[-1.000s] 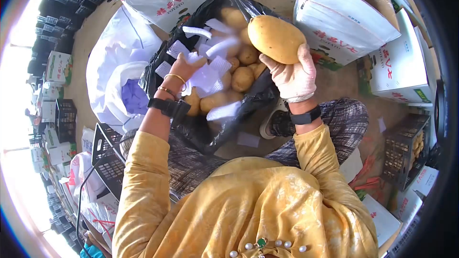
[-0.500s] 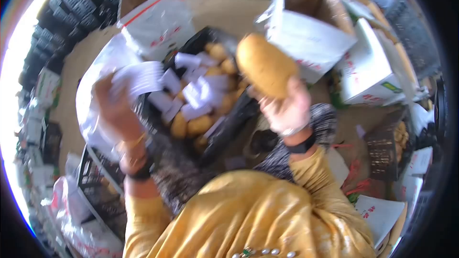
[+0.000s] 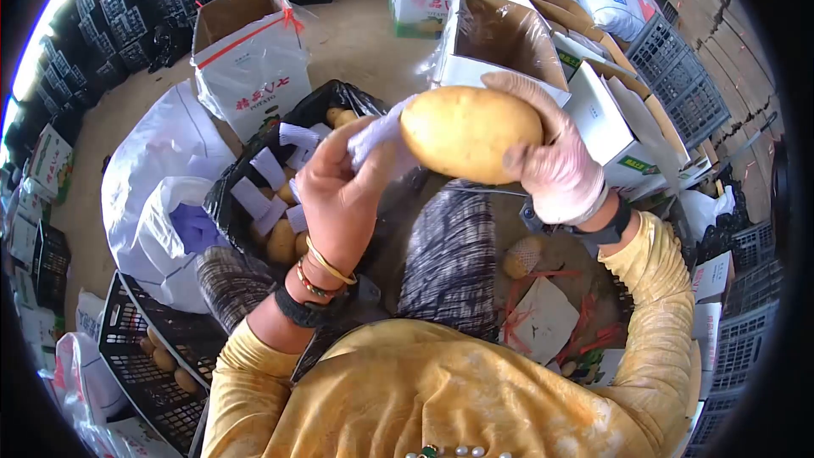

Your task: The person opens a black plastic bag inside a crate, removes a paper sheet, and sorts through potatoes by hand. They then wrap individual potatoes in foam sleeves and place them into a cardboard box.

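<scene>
Left hand (image 3: 335, 195) pinching ribbed lilac foam sleeve (image 3: 373, 142); right hand (image 3: 562, 161), pale-gloved, clasping smooth oval potato (image 3: 466, 133)

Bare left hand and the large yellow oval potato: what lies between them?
In the head view, a pale lilac foam-mesh sleeve, gripped by the left hand, lies between them, appearing to meet the potato.

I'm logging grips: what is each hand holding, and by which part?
The right hand holds a potato, by its right end; the left hand, a foam sleeve, by its left part.
</scene>
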`<state>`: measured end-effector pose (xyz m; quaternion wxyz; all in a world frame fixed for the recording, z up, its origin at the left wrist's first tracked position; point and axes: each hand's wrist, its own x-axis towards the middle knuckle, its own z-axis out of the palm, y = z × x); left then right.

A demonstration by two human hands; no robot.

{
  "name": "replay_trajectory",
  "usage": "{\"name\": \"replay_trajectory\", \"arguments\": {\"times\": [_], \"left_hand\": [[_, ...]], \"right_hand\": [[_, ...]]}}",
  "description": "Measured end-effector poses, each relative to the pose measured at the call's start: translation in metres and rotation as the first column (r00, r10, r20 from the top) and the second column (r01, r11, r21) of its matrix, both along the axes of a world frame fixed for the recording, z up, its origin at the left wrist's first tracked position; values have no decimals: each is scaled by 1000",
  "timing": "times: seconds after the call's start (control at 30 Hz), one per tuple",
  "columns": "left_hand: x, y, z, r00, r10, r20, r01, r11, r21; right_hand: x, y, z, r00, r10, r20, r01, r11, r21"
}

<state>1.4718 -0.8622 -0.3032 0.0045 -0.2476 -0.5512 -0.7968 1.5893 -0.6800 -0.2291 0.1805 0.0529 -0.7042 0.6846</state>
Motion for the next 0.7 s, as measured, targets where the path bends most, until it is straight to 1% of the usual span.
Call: {"name": "replay_trajectory", "arguments": {"times": [0.03,0.07,0.13,0.2,0.23,0.27,0.3,0.33,0.37,0.4,0.47,0.5,0.53,0.6,0.67,0.7], "left_hand": [[-3,7,4,995,-89,52,89,996,3],[-13,12,5,996,-78,31,79,996,-28],[-33,14,1,998,-65,21,66,997,-46],[-53,8,-9,998,-57,6,57,998,-16],[-60,4,-11,994,-58,92,60,998,-21],[-61,-1,-12,982,-62,179,67,997,-24],[-65,-2,-14,980,-52,194,65,996,-63],[-69,-2,-18,977,-47,209,70,993,-100],[-74,0,-25,974,-55,221,80,992,-102],[-77,5,-30,971,-60,231,85,991,-102],[-73,16,-30,959,-142,243,162,985,-63],[-66,23,-26,957,-156,245,174,983,-52],[-63,31,-26,955,-161,248,179,983,-49],[-63,44,-30,990,-106,89,117,985,-129],[-62,49,-34,995,-45,-92,18,961,-276],[-58,52,-38,994,-74,-76,53,966,-254]], "right_hand": [[-6,7,3,1000,-8,-15,8,1000,8],[-13,14,4,999,-24,-23,24,1000,5],[-29,39,2,1000,-13,-7,13,998,-60],[-46,82,-3,992,-9,-126,3,999,-54],[-51,92,2,984,-51,-172,30,992,-122],[-50,104,9,977,-126,-170,101,983,-152],[-48,117,16,966,-201,-164,171,969,-180],[-39,129,22,945,-307,-113,286,943,-169],[-29,133,31,918,-390,-73,374,912,-168],[-21,160,27,928,-354,-119,331,928,-172],[5,172,30,946,-294,-140,259,940,-221],[12,162,31,943,-311,-123,271,926,-263],[20,139,34,927,-368,-67,331,891,-310],[24,126,-1,951,-283,-122,188,847,-498],[14,82,-42,975,-211,-76,122,785,-608],[4,53,-57,976,-180,-122,76,809,-583]]}}
